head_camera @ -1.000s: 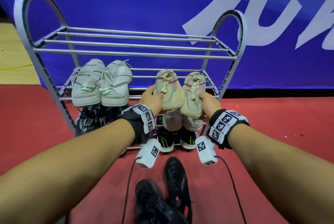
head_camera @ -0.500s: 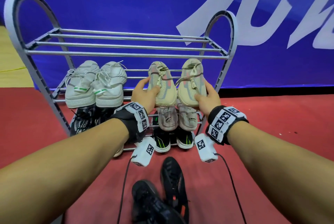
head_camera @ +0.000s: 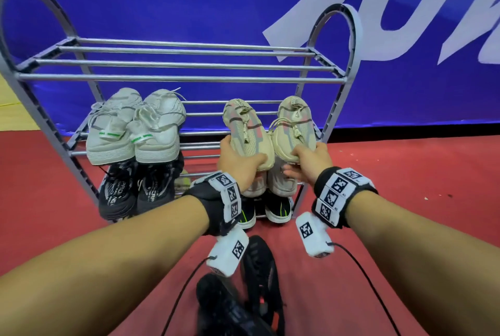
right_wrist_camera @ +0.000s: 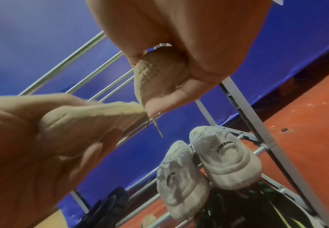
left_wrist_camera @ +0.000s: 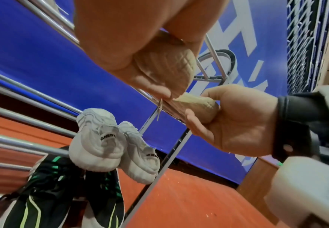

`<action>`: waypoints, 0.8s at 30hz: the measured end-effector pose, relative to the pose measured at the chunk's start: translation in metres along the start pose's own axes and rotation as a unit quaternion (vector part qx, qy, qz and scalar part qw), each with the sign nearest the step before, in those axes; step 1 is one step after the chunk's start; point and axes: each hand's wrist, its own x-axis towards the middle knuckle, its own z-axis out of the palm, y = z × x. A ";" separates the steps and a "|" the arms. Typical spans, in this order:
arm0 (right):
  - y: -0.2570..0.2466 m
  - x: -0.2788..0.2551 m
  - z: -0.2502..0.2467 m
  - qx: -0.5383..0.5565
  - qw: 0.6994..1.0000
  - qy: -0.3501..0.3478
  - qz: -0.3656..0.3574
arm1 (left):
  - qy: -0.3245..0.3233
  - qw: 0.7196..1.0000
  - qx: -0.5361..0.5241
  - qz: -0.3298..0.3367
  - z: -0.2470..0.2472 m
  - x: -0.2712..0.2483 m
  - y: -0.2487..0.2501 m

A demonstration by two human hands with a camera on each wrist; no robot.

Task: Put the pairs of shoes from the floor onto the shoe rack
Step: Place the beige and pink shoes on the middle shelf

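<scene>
Beige shoes [head_camera: 269,131] pinched by toes, one per hand [head_camera: 240,165] [head_camera: 307,162], could slip thru shoe rack [head_camera: 189,79] bars if I let go early imo.

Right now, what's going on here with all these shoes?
A person is loading a shoe rack. The left hand holds one beige shoe by the heel and the right hand holds its mate, both at the second shelf beside a white pair. Lower shelves hold more pairs. A black pair is on the red floor, not yet racked.
</scene>
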 end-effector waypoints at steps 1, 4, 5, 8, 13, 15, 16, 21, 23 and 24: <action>0.000 0.002 -0.001 0.014 1.000 0.001 -0.020 | 0.002 1.000 -0.002 0.006 0.001 0.000 -0.002; -0.001 0.007 -0.006 -0.001 0.998 0.000 -0.065 | 0.017 1.000 -0.011 0.021 -0.001 0.008 0.008; -0.001 0.009 -0.008 -0.013 0.997 0.001 -0.080 | 0.022 0.999 -0.007 0.025 -0.002 0.011 0.012; 0.000 0.013 -0.008 -0.016 0.995 0.025 -0.090 | 0.020 1.000 -0.011 0.010 -0.002 0.018 0.019; -0.007 0.013 -0.004 0.049 0.998 0.031 -0.009 | -0.029 0.993 -0.084 -0.078 0.004 0.015 0.016; -0.009 0.008 -0.003 0.069 0.997 0.011 0.022 | -0.046 0.989 -0.099 -0.095 0.009 0.011 0.012; -0.010 0.007 -0.002 0.084 0.996 0.012 0.023 | -0.052 0.989 -0.103 -0.090 0.011 0.010 0.009; -0.009 0.010 0.004 0.161 0.987 0.014 -0.016 | -0.067 0.990 -0.115 -0.041 0.013 0.016 0.008; -0.011 0.015 0.007 0.166 0.986 0.012 -0.014 | -0.070 0.991 -0.108 -0.033 0.013 0.024 0.010; -0.010 0.017 0.008 0.169 0.986 0.008 -0.007 | -0.074 0.992 -0.101 -0.033 0.013 0.028 0.010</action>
